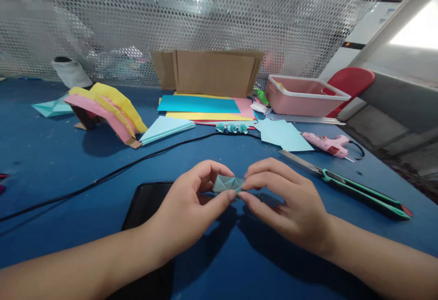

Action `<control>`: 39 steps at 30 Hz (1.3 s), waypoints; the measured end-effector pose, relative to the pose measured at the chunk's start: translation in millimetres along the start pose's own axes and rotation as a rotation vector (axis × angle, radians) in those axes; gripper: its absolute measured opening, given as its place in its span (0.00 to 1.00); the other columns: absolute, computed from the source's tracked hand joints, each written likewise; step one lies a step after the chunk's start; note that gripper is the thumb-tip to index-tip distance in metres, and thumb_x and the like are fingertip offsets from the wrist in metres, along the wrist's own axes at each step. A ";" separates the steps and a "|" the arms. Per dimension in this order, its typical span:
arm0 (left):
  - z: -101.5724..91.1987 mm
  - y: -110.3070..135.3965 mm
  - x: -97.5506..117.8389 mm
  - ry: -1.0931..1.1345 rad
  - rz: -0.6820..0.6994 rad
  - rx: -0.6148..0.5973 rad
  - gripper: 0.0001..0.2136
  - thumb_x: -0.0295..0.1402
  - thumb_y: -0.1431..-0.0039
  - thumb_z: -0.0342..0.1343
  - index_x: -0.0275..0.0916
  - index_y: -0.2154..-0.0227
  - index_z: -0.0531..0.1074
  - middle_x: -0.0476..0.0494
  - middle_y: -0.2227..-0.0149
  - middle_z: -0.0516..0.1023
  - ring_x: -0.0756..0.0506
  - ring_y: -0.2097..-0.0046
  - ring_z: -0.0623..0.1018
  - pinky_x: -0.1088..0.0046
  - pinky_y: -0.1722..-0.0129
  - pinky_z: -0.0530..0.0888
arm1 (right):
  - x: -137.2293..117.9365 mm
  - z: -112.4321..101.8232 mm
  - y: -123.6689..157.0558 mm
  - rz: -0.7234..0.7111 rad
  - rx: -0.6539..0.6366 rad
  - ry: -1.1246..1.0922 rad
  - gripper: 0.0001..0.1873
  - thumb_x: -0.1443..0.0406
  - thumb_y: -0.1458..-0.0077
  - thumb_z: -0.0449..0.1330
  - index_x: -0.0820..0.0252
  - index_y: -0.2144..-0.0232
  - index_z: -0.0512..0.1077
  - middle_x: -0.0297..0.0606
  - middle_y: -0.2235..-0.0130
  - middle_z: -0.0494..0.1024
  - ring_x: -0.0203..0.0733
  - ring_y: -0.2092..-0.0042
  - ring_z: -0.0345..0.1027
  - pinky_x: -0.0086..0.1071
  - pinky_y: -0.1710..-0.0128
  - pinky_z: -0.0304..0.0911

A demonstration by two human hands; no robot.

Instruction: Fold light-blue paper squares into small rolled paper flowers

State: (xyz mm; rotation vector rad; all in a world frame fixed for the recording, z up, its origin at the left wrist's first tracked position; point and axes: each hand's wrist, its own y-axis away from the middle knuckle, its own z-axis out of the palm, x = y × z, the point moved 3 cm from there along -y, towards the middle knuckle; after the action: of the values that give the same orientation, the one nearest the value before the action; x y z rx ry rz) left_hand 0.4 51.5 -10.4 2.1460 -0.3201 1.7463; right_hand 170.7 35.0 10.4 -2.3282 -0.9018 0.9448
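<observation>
Both hands share one small folded piece of teal paper (228,184), held just above the blue desk (51,154): the left hand (191,204) has its grip closed on the piece's left end between thumb and forefinger, and the right hand (287,199) pinches the right end likewise. Its long axis runs left to right between the two grips, equally near each, creased into crisp triangular facets. Beneath lies a glossy black phone (147,199); to the right, long green-handled scissors (349,186).
</observation>
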 end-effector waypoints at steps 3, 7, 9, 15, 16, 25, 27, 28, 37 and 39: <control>0.5 2.5 1.7 -0.029 0.058 -0.009 0.07 0.36 0.43 0.59 0.41 0.64 0.70 0.52 0.70 0.69 0.52 0.70 0.70 0.79 0.73 0.70 | -3.3 1.7 2.2 -0.051 -0.009 0.037 0.06 0.72 0.45 0.58 0.57 0.67 0.71 0.39 0.67 0.75 0.39 0.65 0.72 0.31 0.65 0.71; 0.5 4.9 2.6 -0.087 0.114 -0.029 0.04 0.34 0.42 0.58 0.41 0.65 0.71 0.51 0.66 0.74 0.52 0.67 0.73 0.80 0.71 0.71 | -3.1 0.3 3.3 -0.030 -0.008 -0.012 0.06 0.73 0.46 0.59 0.58 0.67 0.71 0.39 0.66 0.74 0.38 0.65 0.71 0.30 0.64 0.70; 0.7 4.8 2.9 -0.117 0.127 -0.030 0.06 0.32 0.42 0.58 0.42 0.62 0.71 0.51 0.66 0.74 0.51 0.66 0.74 0.79 0.68 0.71 | -2.8 1.3 3.3 0.008 -0.023 -0.073 0.05 0.73 0.46 0.60 0.59 0.70 0.70 0.39 0.66 0.73 0.37 0.65 0.71 0.28 0.65 0.70; 3.0 1.0 3.0 -0.115 0.066 -0.047 0.13 0.32 0.44 0.58 0.42 0.56 0.67 0.53 0.71 0.70 0.51 0.68 0.72 0.78 0.70 0.70 | -3.2 6.5 2.0 0.040 -0.068 -0.211 0.05 0.73 0.48 0.63 0.60 0.71 0.72 0.37 0.69 0.74 0.35 0.67 0.71 0.25 0.67 0.70; 3.3 0.5 2.9 -0.108 0.059 -0.055 0.13 0.32 0.44 0.58 0.42 0.56 0.66 0.53 0.71 0.70 0.51 0.69 0.72 0.78 0.71 0.69 | -3.1 6.3 1.8 0.032 -0.064 -0.213 0.05 0.73 0.48 0.63 0.60 0.71 0.72 0.37 0.69 0.74 0.35 0.67 0.72 0.25 0.67 0.70; 3.2 1.1 -0.5 -0.024 0.062 -0.041 0.12 0.34 0.43 0.59 0.42 0.57 0.66 0.50 0.66 0.74 0.52 0.68 0.72 0.77 0.69 0.70 | 2.8 1.6 2.7 0.127 0.014 -0.106 0.04 0.72 0.49 0.64 0.61 0.71 0.72 0.37 0.69 0.74 0.34 0.69 0.71 0.24 0.70 0.68; 3.6 1.3 -0.4 -0.027 0.065 -0.051 0.11 0.33 0.43 0.59 0.42 0.58 0.67 0.52 0.68 0.73 0.52 0.69 0.71 0.78 0.70 0.70 | 2.5 2.0 2.1 0.117 -0.001 -0.129 0.03 0.72 0.48 0.64 0.62 0.71 0.72 0.38 0.69 0.74 0.33 0.70 0.70 0.23 0.71 0.68; 3.8 1.3 -0.2 -0.031 0.066 -0.061 0.11 0.33 0.43 0.59 0.42 0.58 0.67 0.53 0.69 0.72 0.53 0.70 0.71 0.78 0.70 0.70 | 1.8 2.2 1.6 0.099 -0.014 -0.147 0.03 0.72 0.48 0.64 0.63 0.71 0.73 0.38 0.69 0.74 0.32 0.70 0.70 0.23 0.71 0.68; 4.5 0.9 3.3 -0.040 0.058 -0.073 0.10 0.34 0.44 0.60 0.41 0.60 0.68 0.55 0.72 0.71 0.54 0.72 0.70 0.80 0.75 0.66 | -2.5 0.3 0.9 0.011 0.011 -0.145 0.04 0.74 0.49 0.63 0.63 0.71 0.72 0.39 0.68 0.74 0.34 0.66 0.71 0.24 0.65 0.68; 4.2 1.1 3.2 -0.056 0.063 -0.058 0.10 0.34 0.44 0.59 0.42 0.60 0.68 0.54 0.71 0.73 0.53 0.72 0.70 0.80 0.74 0.66 | -1.1 1.3 1.8 0.031 0.008 -0.127 0.03 0.73 0.48 0.63 0.63 0.71 0.72 0.40 0.67 0.74 0.35 0.65 0.72 0.24 0.64 0.69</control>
State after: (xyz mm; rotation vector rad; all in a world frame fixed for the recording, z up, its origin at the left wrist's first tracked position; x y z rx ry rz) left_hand 4.4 48.9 -8.0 2.1680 -0.4517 1.6912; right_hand 169.8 33.1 8.8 -2.3028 -0.9123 1.1178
